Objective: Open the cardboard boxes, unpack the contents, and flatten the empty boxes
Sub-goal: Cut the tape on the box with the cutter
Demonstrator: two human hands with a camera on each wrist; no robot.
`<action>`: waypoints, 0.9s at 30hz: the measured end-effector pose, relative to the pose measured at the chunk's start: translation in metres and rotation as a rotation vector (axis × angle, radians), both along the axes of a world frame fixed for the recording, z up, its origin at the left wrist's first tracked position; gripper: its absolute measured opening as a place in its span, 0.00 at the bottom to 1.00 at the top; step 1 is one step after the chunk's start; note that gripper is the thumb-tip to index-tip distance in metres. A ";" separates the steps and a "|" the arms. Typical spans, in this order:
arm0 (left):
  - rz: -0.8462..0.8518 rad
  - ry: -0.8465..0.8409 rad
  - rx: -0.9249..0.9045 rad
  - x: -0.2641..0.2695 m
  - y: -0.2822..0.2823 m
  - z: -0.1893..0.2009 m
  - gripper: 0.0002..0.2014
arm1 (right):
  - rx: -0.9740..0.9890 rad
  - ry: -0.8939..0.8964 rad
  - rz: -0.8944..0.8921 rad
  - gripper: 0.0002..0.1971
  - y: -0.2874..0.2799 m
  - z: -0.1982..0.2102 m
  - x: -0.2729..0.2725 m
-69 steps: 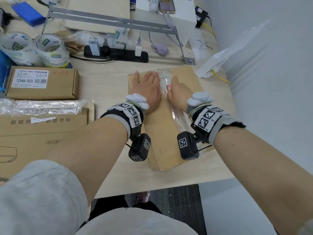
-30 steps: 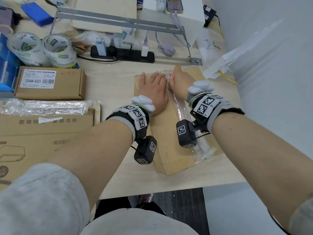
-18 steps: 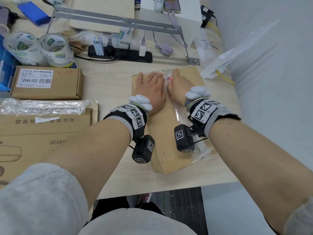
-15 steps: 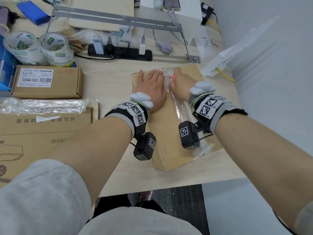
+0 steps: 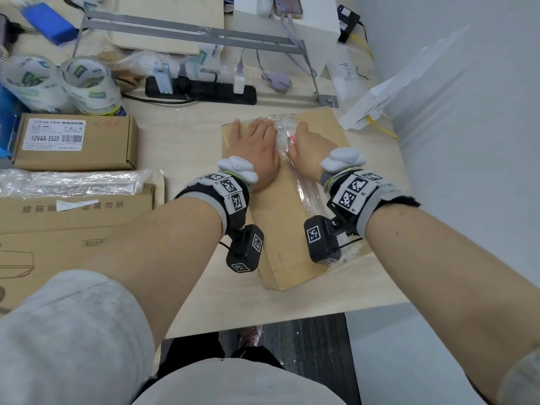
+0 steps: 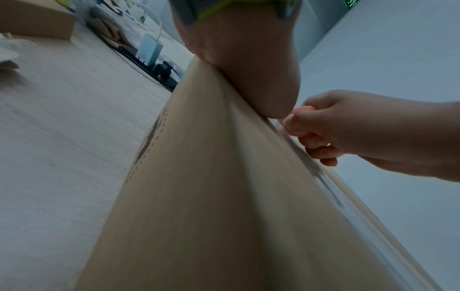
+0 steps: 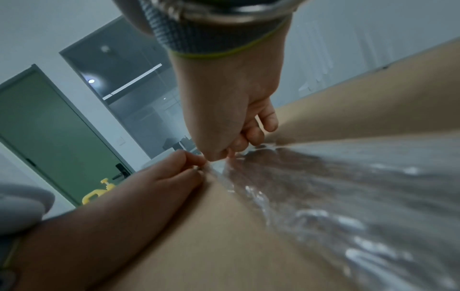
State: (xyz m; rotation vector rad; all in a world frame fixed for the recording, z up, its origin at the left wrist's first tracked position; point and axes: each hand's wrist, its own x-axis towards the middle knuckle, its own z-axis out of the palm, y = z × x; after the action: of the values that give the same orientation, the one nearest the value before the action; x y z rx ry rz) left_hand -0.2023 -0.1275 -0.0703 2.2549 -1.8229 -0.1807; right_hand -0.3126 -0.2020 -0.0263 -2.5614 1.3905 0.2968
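Observation:
A long brown cardboard box [image 5: 280, 217] lies on the table, its top seam covered by crinkled clear tape [image 5: 305, 192]. My left hand [image 5: 253, 147] lies flat on the box top left of the seam, fingers straight, pressing down. My right hand [image 5: 306, 146] is right of the seam near the far end, fingers curled, pinching the tape. In the left wrist view the right hand [image 6: 348, 133] nips the tape edge beside my left palm [image 6: 248, 59]. In the right wrist view the curled fingers [image 7: 248, 135] meet the tape [image 7: 323, 187] next to the left hand [image 7: 161, 183].
A small labelled brown box [image 5: 76, 141], a plastic wrap bundle [image 5: 73, 182] and large flat cartons [image 5: 73, 229] fill the left. Tape rolls [image 5: 87, 83], a black power strip [image 5: 201, 92] and a metal stand [image 5: 190, 30] sit behind. White paper [image 5: 374, 106] leans at the right wall.
My right hand has crept a little along the seam towards the box's far end. The left hand has stayed flat on the box.

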 end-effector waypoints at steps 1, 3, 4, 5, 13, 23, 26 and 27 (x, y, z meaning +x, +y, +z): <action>0.002 -0.001 -0.001 0.000 0.000 0.000 0.24 | -0.006 0.002 -0.003 0.14 0.000 0.000 0.000; -0.004 -0.002 -0.005 0.001 0.000 -0.001 0.24 | 0.010 0.019 0.013 0.14 0.001 0.000 0.001; -0.008 0.000 -0.007 0.001 0.000 -0.001 0.24 | 0.015 0.024 0.017 0.14 0.003 0.000 -0.001; -0.008 0.003 -0.012 0.000 0.000 -0.002 0.24 | 0.008 0.020 0.010 0.14 0.004 0.000 -0.003; -0.006 0.008 -0.020 0.000 -0.001 -0.002 0.25 | -0.015 -0.016 -0.039 0.14 0.011 -0.003 -0.009; 0.001 -0.002 -0.035 0.001 -0.001 -0.002 0.26 | 0.097 -0.088 -0.019 0.14 0.016 0.001 -0.022; -0.002 0.010 -0.046 0.000 -0.002 -0.004 0.26 | 0.035 -0.115 -0.032 0.13 0.021 -0.005 -0.028; 0.002 0.008 -0.052 0.000 -0.002 -0.005 0.26 | 0.030 -0.129 -0.037 0.13 0.021 -0.006 -0.028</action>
State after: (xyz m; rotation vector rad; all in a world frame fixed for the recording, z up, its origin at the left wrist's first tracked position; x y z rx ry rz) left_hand -0.2022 -0.1291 -0.0750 2.2177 -1.8005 -0.1402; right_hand -0.3405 -0.1809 -0.0325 -2.4802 1.3739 0.1421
